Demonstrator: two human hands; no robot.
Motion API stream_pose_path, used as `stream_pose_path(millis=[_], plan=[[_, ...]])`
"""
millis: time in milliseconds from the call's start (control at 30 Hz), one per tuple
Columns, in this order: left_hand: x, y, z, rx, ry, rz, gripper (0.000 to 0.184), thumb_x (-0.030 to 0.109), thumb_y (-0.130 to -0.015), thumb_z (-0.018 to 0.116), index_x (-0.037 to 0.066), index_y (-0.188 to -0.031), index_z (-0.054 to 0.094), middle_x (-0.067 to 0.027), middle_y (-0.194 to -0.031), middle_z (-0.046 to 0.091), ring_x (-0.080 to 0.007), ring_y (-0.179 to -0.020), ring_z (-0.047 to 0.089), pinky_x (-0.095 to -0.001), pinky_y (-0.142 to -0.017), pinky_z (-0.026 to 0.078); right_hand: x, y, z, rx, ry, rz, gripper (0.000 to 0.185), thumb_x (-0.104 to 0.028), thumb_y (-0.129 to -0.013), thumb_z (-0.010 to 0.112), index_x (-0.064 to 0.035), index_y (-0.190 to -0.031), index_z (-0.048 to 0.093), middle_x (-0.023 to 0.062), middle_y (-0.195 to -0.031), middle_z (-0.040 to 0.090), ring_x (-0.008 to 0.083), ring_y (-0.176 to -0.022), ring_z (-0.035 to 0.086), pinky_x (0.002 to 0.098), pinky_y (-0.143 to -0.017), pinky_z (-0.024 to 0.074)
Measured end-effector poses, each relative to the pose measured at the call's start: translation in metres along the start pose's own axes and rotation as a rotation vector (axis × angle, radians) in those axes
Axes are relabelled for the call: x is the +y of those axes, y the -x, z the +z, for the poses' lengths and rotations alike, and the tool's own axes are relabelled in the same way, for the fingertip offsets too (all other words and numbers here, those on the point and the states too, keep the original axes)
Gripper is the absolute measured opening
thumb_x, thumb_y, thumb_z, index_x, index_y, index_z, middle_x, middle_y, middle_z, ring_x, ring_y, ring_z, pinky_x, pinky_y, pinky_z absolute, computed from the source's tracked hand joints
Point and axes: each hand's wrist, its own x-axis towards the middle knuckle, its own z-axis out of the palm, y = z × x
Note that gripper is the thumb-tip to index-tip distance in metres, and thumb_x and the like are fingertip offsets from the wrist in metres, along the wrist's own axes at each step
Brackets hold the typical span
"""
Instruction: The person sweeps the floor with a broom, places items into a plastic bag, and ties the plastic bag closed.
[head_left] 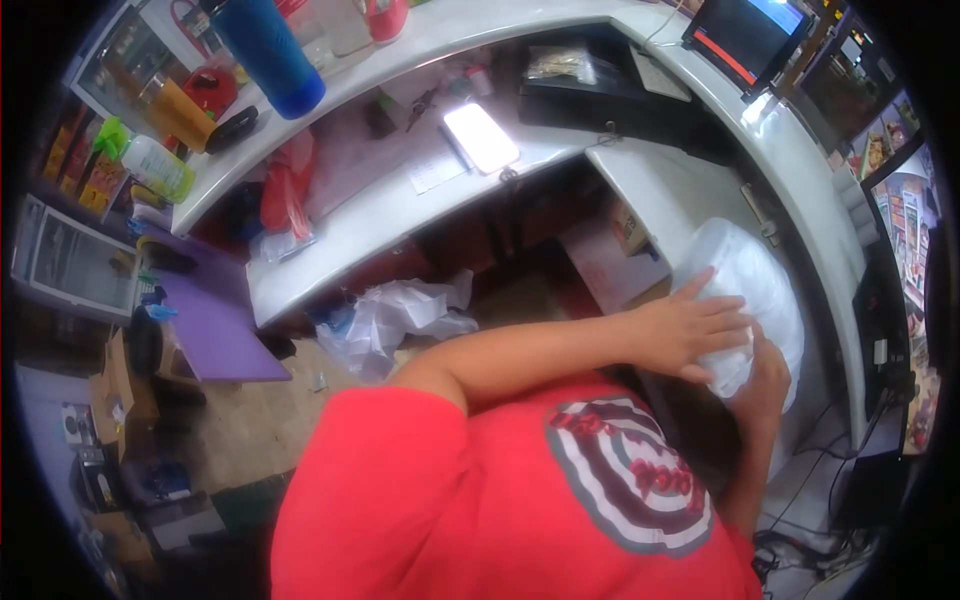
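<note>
At the right, a white, translucent plastic bundle (745,265), probably folded plastic bags, lies on the counter's lower shelf. My left hand (685,325) reaches across my body and rests on the near side of the bundle, its fingers spread. Just beside it, my right hand (765,385) grips the bundle's lower edge, the fingertips close to those of the left hand. Part of the right hand's grip is hidden by the plastic.
A curved white counter (390,225) runs around me, with a lit phone (481,138) on it. On the upper ledge stand a blue bottle (268,55), a spray bottle (157,165) and a screen (745,40). Crumpled plastic (395,320) lies below; cables (800,500) hang at right.
</note>
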Motion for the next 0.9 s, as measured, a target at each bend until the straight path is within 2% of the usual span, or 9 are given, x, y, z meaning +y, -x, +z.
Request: stream_pose_path(millis=[100,233,300,367,400,567,700,800,900], plan=[[0.001,0.070,-0.038,-0.089,-0.064,-0.171,0.061,0.041,-0.081,0.061,0.010,-0.130,0.044,-0.0147,-0.139,0.040,-0.0281,-0.131,0.036,-0.0544,-0.105,0.026,-0.013,0.012,0.019,0.015,0.079,0.063,0.058,-0.020,-0.071,0.070,0.0017,-0.122,0.052,0.0176,-0.086,0.059,0.0375,-0.082,0.057,0.0439,-0.072,0.0454],[-0.017,0.172,-0.099,-0.114,0.067,-0.459,0.049,0.032,-0.081,0.063,0.008,-0.123,0.053,-0.0137,-0.125,0.054,-0.0304,-0.118,0.049,-0.0454,-0.099,0.037,-0.046,0.020,0.022,0.028,0.136,0.116,0.054,-0.020,-0.073,0.067,0.0009,-0.121,0.054,0.0191,-0.093,0.061,0.0379,-0.090,0.059,0.0424,-0.078,0.0464],[-0.017,0.214,-0.130,-0.224,0.069,-0.651,0.041,0.028,-0.081,0.062,0.007,-0.116,0.059,-0.0133,-0.115,0.061,-0.0306,-0.109,0.054,-0.0408,-0.094,0.042,-0.067,0.017,0.021,0.030,0.151,0.130,0.053,-0.020,-0.073,0.066,0.0006,-0.120,0.055,0.0196,-0.095,0.062,0.0380,-0.093,0.059,0.0418,-0.080,0.0467],[-0.018,0.254,-0.140,-0.236,0.049,-0.754,0.037,0.026,-0.082,0.062,0.007,-0.113,0.060,-0.0135,-0.111,0.062,-0.0309,-0.107,0.056,-0.0401,-0.092,0.043,-0.085,0.011,0.016,-0.028,0.161,0.287,0.047,-0.020,-0.077,0.064,-0.0022,-0.120,0.056,0.0190,-0.106,0.062,0.0363,-0.101,0.059,0.0390,-0.086,0.0457],[-0.017,0.269,-0.144,-0.241,0.062,-0.745,0.037,0.026,-0.082,0.062,0.007,-0.113,0.060,-0.0135,-0.111,0.062,-0.0309,-0.107,0.056,-0.0401,-0.092,0.043,-0.092,0.009,0.014,-0.053,0.166,0.370,0.044,-0.019,-0.079,0.063,-0.0035,-0.119,0.057,0.0186,-0.112,0.062,0.0354,-0.105,0.059,0.0376,-0.090,0.0453],[-0.003,0.298,-0.168,-0.237,0.122,-0.833,0.036,0.026,-0.084,0.060,0.006,-0.113,0.060,-0.0140,-0.111,0.063,-0.0314,-0.107,0.056,-0.0398,-0.093,0.044,-0.094,-0.002,0.013,0.008,0.121,0.451,0.038,-0.019,-0.081,0.059,-0.0058,-0.118,0.059,0.0173,-0.114,0.061,0.0350,-0.108,0.057,0.0370,-0.092,0.0437],[0.005,0.287,-0.183,-0.179,0.136,-0.812,0.036,0.026,-0.085,0.059,0.006,-0.114,0.060,-0.0140,-0.111,0.063,-0.0304,-0.108,0.056,-0.0391,-0.093,0.043,-0.075,-0.014,0.021,0.092,0.200,0.367,0.041,-0.017,-0.078,0.059,-0.0057,-0.118,0.060,0.0170,-0.111,0.062,0.0346,-0.104,0.058,0.0390,-0.089,0.0442],[0.010,0.275,-0.192,-0.110,0.162,-0.816,0.036,0.026,-0.085,0.060,0.007,-0.116,0.060,-0.0142,-0.112,0.063,-0.0294,-0.109,0.056,-0.0383,-0.094,0.043,-0.031,-0.034,0.037,0.145,0.299,0.320,0.041,-0.014,-0.079,0.057,-0.0072,-0.119,0.059,0.0155,-0.115,0.061,0.0329,-0.109,0.056,0.0373,-0.092,0.0434],[0.008,0.270,-0.194,-0.086,0.216,-0.881,0.034,0.024,-0.085,0.058,0.007,-0.114,0.061,-0.0150,-0.115,0.061,-0.0312,-0.107,0.056,-0.0386,-0.094,0.043,-0.012,-0.058,0.042,-0.021,0.496,0.398,0.048,-0.013,-0.077,0.059,-0.0108,-0.125,0.056,0.0146,-0.129,0.053,0.0271,-0.121,0.049,0.0358,-0.097,0.0403]])
